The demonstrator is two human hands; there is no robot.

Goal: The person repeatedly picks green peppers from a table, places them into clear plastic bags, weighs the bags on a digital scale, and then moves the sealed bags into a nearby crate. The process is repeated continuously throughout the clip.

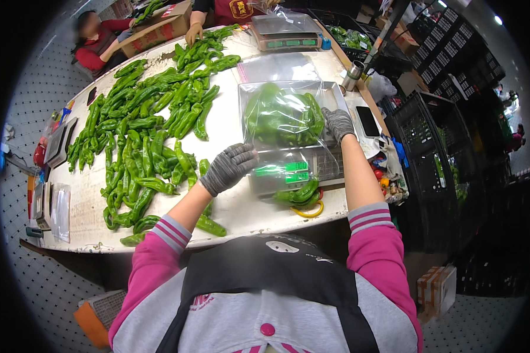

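Note:
A clear plastic bag of green peppers (285,115) lies on the metal pan of a digital scale (282,172) with a lit green display. My right hand (339,123), in a grey knitted glove, is at the bag's right side; whether it grips the film I cannot tell. Gloved likewise, my left hand (230,168) hovers at the bag's lower left, fingers extended, holding no pepper. Loose long green peppers (141,132) spread across the white table (88,207) to the left. A few more peppers (300,195) lie in front of the scale beside yellow-handled scissors (310,211).
Flat clear bags (282,68) lie behind the pan, with another scale (287,35) beyond. A phone (367,121) and a steel cup (353,75) are at the right. A co-worker's hand (194,34) touches the far peppers. Black crates (428,128) stand right of the table.

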